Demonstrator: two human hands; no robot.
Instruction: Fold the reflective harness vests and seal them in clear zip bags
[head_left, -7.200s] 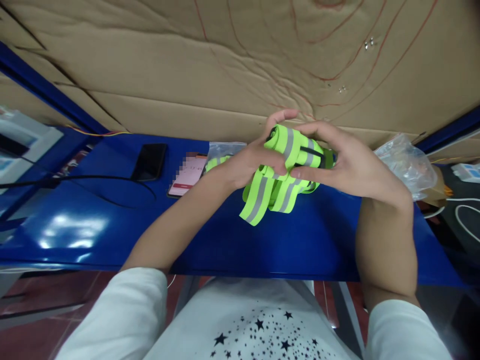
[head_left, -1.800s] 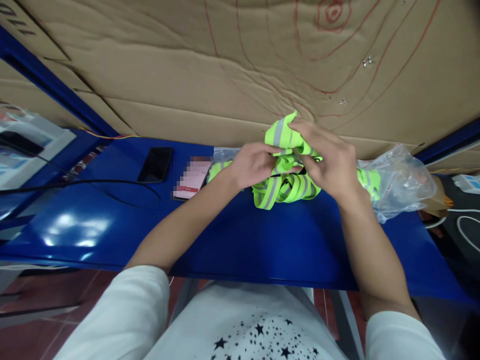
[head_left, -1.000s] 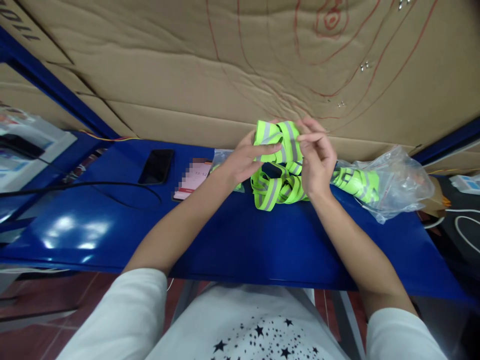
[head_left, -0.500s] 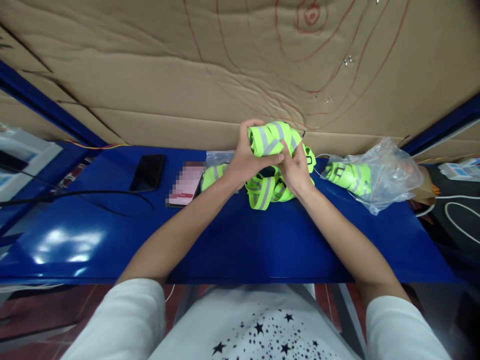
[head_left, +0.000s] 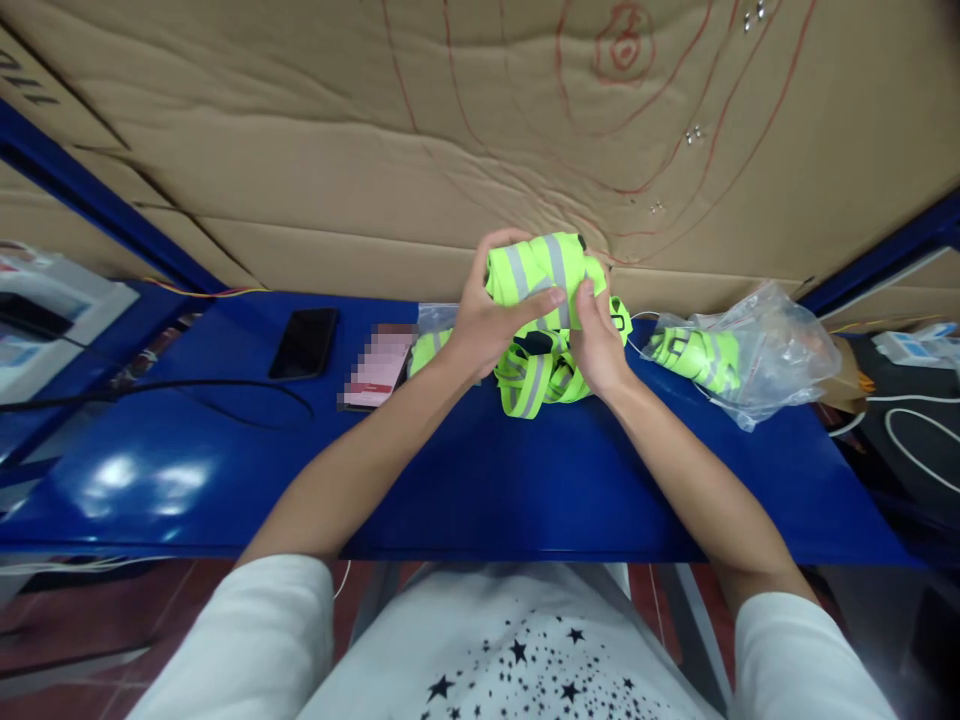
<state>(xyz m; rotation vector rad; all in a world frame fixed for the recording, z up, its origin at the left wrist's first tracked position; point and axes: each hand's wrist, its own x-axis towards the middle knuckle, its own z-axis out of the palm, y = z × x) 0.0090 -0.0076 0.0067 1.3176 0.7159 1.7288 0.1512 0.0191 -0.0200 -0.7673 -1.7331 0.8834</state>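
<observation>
A bundled neon-yellow reflective strap [head_left: 529, 270] with grey stripes is held up between both hands, above the table near the cardboard. My left hand [head_left: 484, 315] is closed around its left side, thumb across the front. On the right side, my right hand [head_left: 598, 340] grips the bundle, its thumb pressed on the front and its other fingers partly hidden. Just below lies a loose heap of similar strap [head_left: 532, 385], with a dark part and a black buckle [head_left: 619, 322] at its right. Whether heap and bundle are joined is hidden.
On the blue table [head_left: 480, 480], a black phone [head_left: 304, 343] and a partly blurred pink-screened device [head_left: 379, 368] lie left. Another neon bundle [head_left: 429, 350] sits behind my left forearm. To the right are a bagged neon bundle [head_left: 697, 358] and clear plastic bag [head_left: 787, 345]. Cardboard [head_left: 337, 180] stands behind.
The bundle has turned in my hands, and a dark piece now shows at its top right. My left thumb has shifted up onto its front. The camera view has moved slightly.
</observation>
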